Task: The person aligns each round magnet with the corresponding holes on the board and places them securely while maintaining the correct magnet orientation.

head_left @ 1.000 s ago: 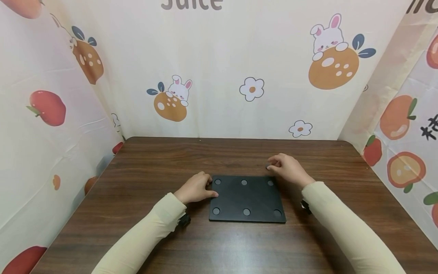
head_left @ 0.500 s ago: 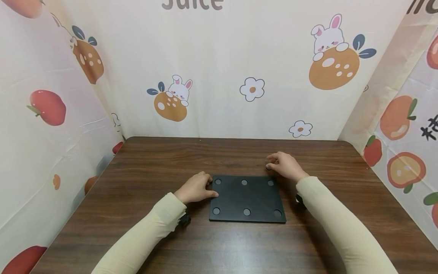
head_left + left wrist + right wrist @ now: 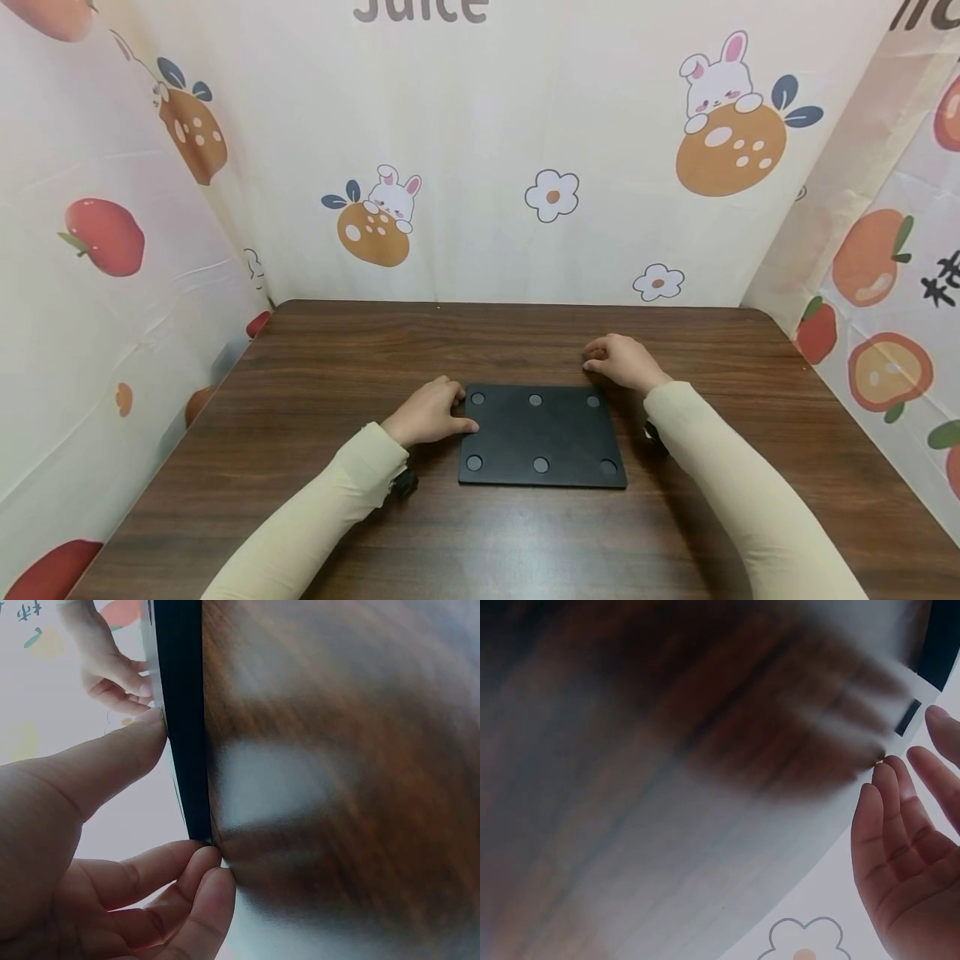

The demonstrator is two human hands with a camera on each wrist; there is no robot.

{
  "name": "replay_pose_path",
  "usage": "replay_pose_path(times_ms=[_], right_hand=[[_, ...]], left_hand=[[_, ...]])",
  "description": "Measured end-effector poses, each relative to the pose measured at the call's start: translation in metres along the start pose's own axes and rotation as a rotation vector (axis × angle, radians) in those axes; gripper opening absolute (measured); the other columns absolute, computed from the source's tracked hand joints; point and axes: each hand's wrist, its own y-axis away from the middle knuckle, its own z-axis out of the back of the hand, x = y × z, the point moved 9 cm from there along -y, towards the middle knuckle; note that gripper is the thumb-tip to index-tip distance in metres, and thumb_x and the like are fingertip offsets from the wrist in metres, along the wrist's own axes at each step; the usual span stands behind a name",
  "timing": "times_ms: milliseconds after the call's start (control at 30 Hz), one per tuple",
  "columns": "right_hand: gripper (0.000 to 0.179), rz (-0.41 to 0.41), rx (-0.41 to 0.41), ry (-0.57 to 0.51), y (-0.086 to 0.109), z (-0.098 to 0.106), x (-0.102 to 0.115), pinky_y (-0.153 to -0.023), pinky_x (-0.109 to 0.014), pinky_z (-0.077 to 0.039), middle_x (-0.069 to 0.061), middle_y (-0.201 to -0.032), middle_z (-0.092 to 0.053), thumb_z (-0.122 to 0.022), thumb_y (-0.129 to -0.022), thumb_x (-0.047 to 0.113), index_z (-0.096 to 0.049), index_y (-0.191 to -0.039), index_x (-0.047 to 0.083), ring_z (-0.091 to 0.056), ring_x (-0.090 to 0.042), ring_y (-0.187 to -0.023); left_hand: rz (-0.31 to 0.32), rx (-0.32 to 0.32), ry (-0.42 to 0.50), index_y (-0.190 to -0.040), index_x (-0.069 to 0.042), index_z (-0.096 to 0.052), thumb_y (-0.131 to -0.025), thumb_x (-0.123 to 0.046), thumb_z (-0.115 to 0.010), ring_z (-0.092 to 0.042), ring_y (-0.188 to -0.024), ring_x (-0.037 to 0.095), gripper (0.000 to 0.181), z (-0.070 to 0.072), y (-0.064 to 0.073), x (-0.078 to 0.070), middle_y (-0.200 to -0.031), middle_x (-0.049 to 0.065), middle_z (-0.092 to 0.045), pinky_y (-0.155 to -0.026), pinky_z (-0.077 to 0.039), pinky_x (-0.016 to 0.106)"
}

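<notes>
A flat black rectangular board (image 3: 542, 435) with several round greyish recesses lies on the brown table. My left hand (image 3: 430, 410) holds its left edge, the thumb on the top face and the curled fingers against the edge near the far left corner; the left wrist view shows the board's side (image 3: 184, 712) between them. Just beyond the far right corner, my right hand (image 3: 624, 362) is low over the table, its fingertips near the wood. In the right wrist view a small black piece (image 3: 908, 718) is near the thumb and fingertips, with a visible gap between thumb and fingers.
The brown wooden table (image 3: 360, 342) extends around the board on all sides. Behind it and at both sides hang pale curtains (image 3: 480, 167) printed with fruit, rabbits and flowers. Dark wrist cameras show under both sleeves, the left one (image 3: 404, 482) close to the table.
My right wrist and forearm have shifted slightly left, while the right fingertips remain almost at the same spot. The left hand and the board have not moved.
</notes>
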Motion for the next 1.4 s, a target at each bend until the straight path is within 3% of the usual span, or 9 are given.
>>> replay_pose_path(times_ms=[633,1400], right_hand=[[0.022,-0.006,0.022,0.018,-0.0053,-0.0034,-0.0021,-0.086,-0.049,-0.052,-0.013,-0.107,-0.071,-0.068,-0.092,0.019,-0.076,-0.109,0.009,-0.066,-0.027,-0.096],[0.021,-0.009,0.022,-0.002,-0.0004,-0.0021,-0.0037,-0.088,-0.050,-0.052,-0.015,-0.107,-0.068,-0.071,-0.089,0.016,-0.075,-0.106,0.005,-0.064,-0.030,-0.099]], left_hand=[[0.005,-0.002,0.018,-0.121,0.001,-0.063,-0.082,-0.035,-0.079,-0.059,-0.096,0.021,0.055,-0.0005,0.0009,0.0013,-0.113,0.012,-0.060,-0.086,-0.052,0.040],[0.007,0.000,0.012,-0.121,0.001,-0.063,-0.082,-0.036,-0.080,-0.059,-0.097,0.022,0.056,-0.0010,0.0001,0.0011,-0.114,0.012,-0.060,-0.087,-0.052,0.040]])
